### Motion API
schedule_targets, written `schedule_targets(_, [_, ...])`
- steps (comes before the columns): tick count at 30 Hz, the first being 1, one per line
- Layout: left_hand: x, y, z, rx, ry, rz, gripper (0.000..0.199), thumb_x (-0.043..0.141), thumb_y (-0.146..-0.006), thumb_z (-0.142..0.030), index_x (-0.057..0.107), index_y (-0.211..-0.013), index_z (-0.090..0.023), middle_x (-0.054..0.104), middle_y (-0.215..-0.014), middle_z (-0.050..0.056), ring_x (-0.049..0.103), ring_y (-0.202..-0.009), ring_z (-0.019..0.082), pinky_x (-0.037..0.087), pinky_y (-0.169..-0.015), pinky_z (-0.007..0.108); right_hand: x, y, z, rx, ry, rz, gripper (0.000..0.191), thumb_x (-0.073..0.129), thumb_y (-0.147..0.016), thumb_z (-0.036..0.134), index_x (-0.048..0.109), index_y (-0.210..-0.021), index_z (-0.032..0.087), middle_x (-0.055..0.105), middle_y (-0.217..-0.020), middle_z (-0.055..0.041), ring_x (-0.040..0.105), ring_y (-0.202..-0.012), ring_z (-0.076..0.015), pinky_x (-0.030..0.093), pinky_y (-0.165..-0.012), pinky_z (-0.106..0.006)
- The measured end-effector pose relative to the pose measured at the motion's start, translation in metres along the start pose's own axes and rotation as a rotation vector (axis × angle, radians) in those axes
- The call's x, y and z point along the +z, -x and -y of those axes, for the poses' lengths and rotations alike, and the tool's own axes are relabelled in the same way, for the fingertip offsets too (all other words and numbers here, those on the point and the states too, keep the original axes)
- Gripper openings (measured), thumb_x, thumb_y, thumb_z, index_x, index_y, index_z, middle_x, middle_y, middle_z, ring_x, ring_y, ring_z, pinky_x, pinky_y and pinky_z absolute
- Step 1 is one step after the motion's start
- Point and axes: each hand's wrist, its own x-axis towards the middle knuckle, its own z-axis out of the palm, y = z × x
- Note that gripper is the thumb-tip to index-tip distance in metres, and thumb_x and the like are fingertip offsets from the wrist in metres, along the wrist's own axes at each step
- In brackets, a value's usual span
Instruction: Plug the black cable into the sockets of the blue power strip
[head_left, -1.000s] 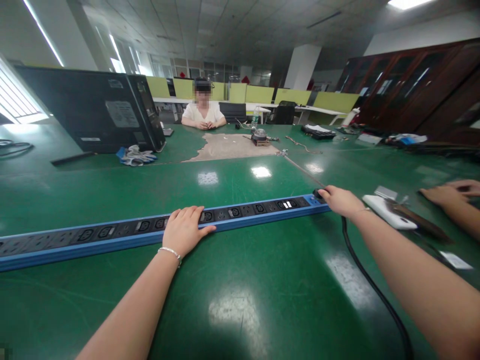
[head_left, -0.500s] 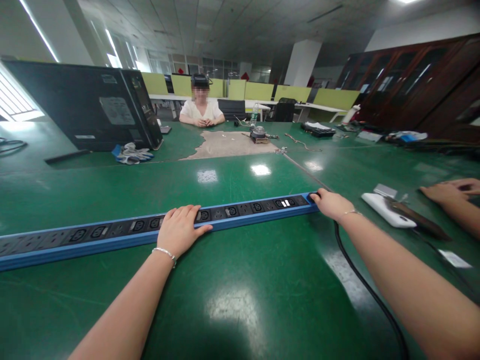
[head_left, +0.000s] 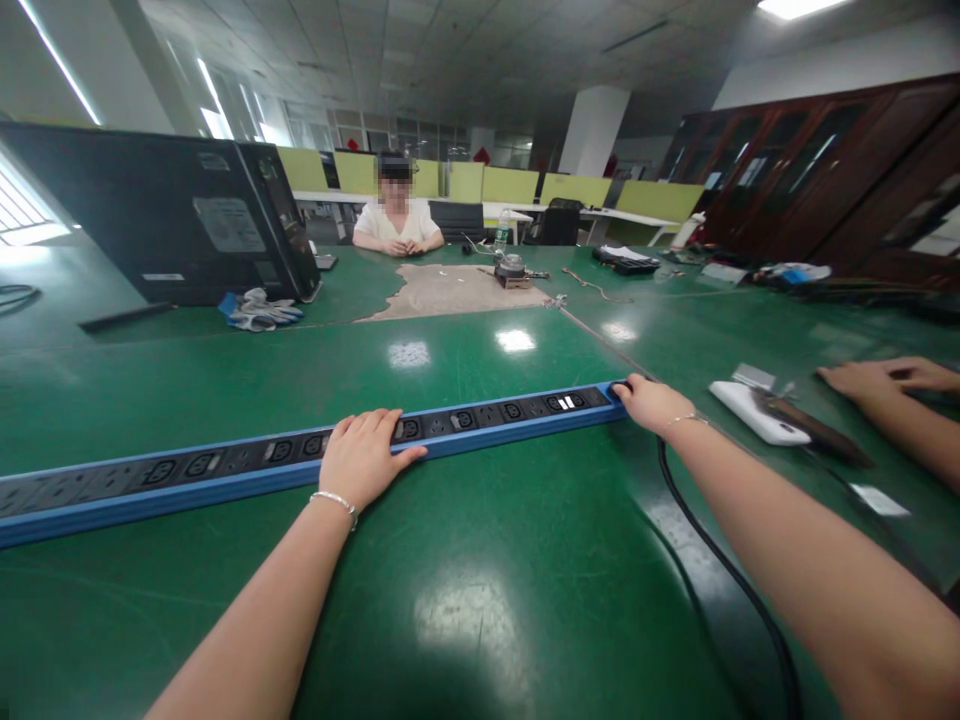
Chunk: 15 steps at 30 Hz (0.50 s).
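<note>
A long blue power strip (head_left: 495, 432) with a black socket face lies across the green table, running off the left edge of the view. My left hand (head_left: 364, 455) rests over its middle, fingers wrapped over the far side and thumb along the near side. At the strip's right end, my right hand (head_left: 649, 402) is closed around the black cable end where it meets the strip. From under that hand the black cable (head_left: 705, 545) curves down towards the near edge.
A black computer case (head_left: 217, 220) and gloves (head_left: 260, 310) are at the back left. A person (head_left: 397, 220) sits across the table (head_left: 465, 350). At the right are a white device (head_left: 757, 413) and another person's hands (head_left: 870, 380).
The view has shifted slightly, so the background and right-side objects appear a little further left. Both hands keep their places on the strip and cable end.
</note>
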Motion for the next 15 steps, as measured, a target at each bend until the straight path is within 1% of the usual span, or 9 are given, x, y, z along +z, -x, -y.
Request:
schedule_targets(4, [0.001, 0.0, 0.0, 0.002, 0.0, 0.001, 0.064, 0.041, -0.078, -0.064, 0.052, -0.12, -0.017, 0.059, -0.118, 0.013, 0.052, -0.108, 0.027, 0.034, -0.095, 0.042, -0.004, 0.002, 0.005, 0.033, 0.009, 0.012, 0.048, 0.026, -0.087, 0.048, 0.059, -0.1, 0.014, 0.064, -0.101, -0.0188, 0.061, -0.093, -0.0285, 0.044, -0.076, -0.038])
schedule_targets(6, [0.001, 0.0, 0.0, -0.003, 0.003, 0.003, 0.064, 0.041, -0.078, -0.064, 0.052, -0.12, -0.017, 0.059, -0.118, 0.012, 0.052, -0.109, 0.027, 0.034, -0.095, 0.042, -0.003, 0.003, 0.005, 0.052, -0.026, -0.006, 0.048, 0.028, -0.087, 0.048, 0.061, -0.098, 0.015, 0.064, -0.102, -0.0186, 0.061, -0.093, -0.0289, 0.044, -0.076, -0.038])
schedule_targets(8, [0.0, 0.0, 0.0, -0.008, 0.004, 0.006, 0.063, 0.041, -0.078, -0.064, 0.051, -0.12, -0.019, 0.059, -0.118, 0.012, 0.052, -0.109, 0.027, 0.034, -0.096, 0.042, -0.004, 0.003, 0.0, 0.08, -0.087, -0.052, 0.048, 0.028, -0.087, 0.048, 0.062, -0.098, 0.015, 0.063, -0.103, -0.0187, 0.06, -0.094, -0.0296, 0.044, -0.076, -0.037])
schedule_targets(11, [0.0, 0.0, 0.0, -0.008, 0.013, 0.014, 0.062, 0.043, -0.077, -0.064, 0.051, -0.121, -0.02, 0.059, -0.118, 0.011, 0.052, -0.109, 0.027, 0.033, -0.096, 0.041, -0.016, 0.001, -0.013, 0.16, -0.197, -0.181, 0.051, 0.023, -0.089, 0.045, 0.061, -0.099, 0.013, 0.063, -0.103, -0.0206, 0.058, -0.096, -0.0295, 0.043, -0.075, -0.035])
schedule_targets(13, [0.0, 0.0, 0.0, -0.012, 0.018, 0.019, 0.062, 0.043, -0.077, -0.063, 0.051, -0.121, -0.02, 0.059, -0.118, 0.011, 0.052, -0.11, 0.027, 0.033, -0.096, 0.042, -0.027, 0.0, -0.02, 0.161, -0.249, -0.25, 0.054, 0.02, -0.09, 0.045, 0.061, -0.101, 0.012, 0.063, -0.103, -0.0203, 0.057, -0.097, -0.0294, 0.042, -0.074, -0.033])
schedule_targets(15, [0.0, 0.0, 0.0, -0.019, 0.015, 0.021, 0.062, 0.044, -0.077, -0.063, 0.051, -0.121, -0.02, 0.059, -0.119, 0.011, 0.052, -0.11, 0.027, 0.033, -0.096, 0.042, -0.035, 0.001, -0.02, 0.106, -0.251, -0.223, 0.051, 0.025, -0.089, 0.047, 0.062, -0.101, 0.014, 0.063, -0.103, -0.0174, 0.058, -0.095, -0.0284, 0.042, -0.07, -0.031])
